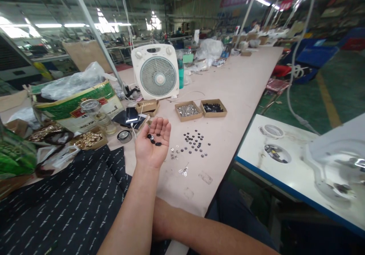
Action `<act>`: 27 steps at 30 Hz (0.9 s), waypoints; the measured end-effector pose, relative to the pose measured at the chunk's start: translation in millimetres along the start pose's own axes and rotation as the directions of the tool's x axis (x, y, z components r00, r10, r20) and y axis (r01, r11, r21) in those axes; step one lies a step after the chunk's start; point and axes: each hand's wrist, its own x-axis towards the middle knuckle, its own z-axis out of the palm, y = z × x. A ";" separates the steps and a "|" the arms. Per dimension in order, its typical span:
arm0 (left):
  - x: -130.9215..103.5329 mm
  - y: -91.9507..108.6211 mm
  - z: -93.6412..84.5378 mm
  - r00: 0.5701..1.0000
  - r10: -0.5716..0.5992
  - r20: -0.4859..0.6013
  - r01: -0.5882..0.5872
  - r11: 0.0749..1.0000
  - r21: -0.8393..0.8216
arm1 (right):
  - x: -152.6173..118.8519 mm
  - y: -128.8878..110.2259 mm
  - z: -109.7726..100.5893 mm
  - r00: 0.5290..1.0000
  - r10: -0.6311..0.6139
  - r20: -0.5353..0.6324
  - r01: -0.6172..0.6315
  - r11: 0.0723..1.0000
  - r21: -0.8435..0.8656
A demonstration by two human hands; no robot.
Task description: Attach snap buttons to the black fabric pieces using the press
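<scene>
Palm up and slightly cupped, my left hand (152,143) holds several small black buttons (158,144) and a silvery piece above the table. My right forearm (182,222) comes in from the lower right and passes beneath my left forearm, which hides my right hand. Loose black buttons (196,150) lie scattered on the table to the right of my left hand. Small metal pieces (174,153) and silver rings (183,172) are nearer to me. Behind them are a box of silver parts (188,111) and a box of black parts (213,107).
A white fan (159,72) stands on the table (242,72) behind the boxes. A phone (131,115), a glass jar (104,120) and boxes of gold-coloured parts (90,139) are to the left. Dark patterned fabric (74,198) covers the lower left. A white sewing machine table (256,144) is at right.
</scene>
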 end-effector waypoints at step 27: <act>-3.2 21.7 -120.1 0.952 -0.108 -0.287 0.107 0.994 -0.019 | -44.9 95.1 -139.1 0.555 0.800 -0.228 -0.828 0.558 -0.059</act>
